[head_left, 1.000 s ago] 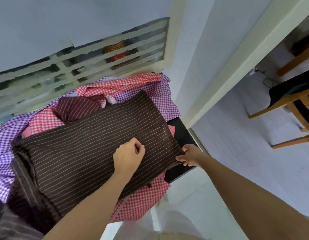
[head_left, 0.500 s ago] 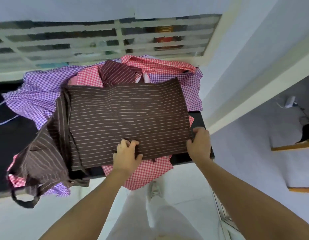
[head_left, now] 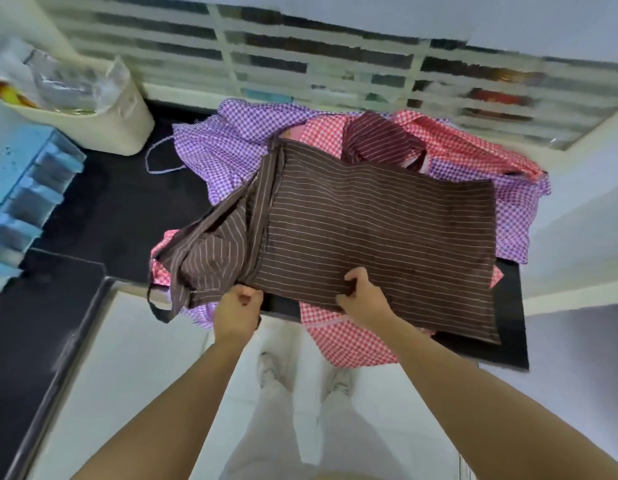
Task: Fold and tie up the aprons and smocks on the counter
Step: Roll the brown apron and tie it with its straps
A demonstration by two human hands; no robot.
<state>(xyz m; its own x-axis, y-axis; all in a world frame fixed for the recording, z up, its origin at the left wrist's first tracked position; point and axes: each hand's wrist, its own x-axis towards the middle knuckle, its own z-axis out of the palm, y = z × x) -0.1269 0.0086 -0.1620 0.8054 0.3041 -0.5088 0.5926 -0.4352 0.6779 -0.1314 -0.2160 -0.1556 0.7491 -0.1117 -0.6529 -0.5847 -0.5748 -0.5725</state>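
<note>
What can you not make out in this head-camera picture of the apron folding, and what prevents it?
1. Head view: how many purple gingham garments and red gingham garments lie in the pile; the brown striped apron covers them.
2. Head view: left hand and right hand grip the apron's near edge, fingertips curled out of sight.
3. Head view: objects behind the slatted window; blurred.
4. Head view: blue rack; cut off by the left edge.

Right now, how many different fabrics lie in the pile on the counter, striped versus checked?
Striped: 2 (brown apron, maroon cloth)
Checked: 2 (purple cloth, red cloth)
Total: 4 fabrics; the number of pieces per colour cannot be told.
</note>
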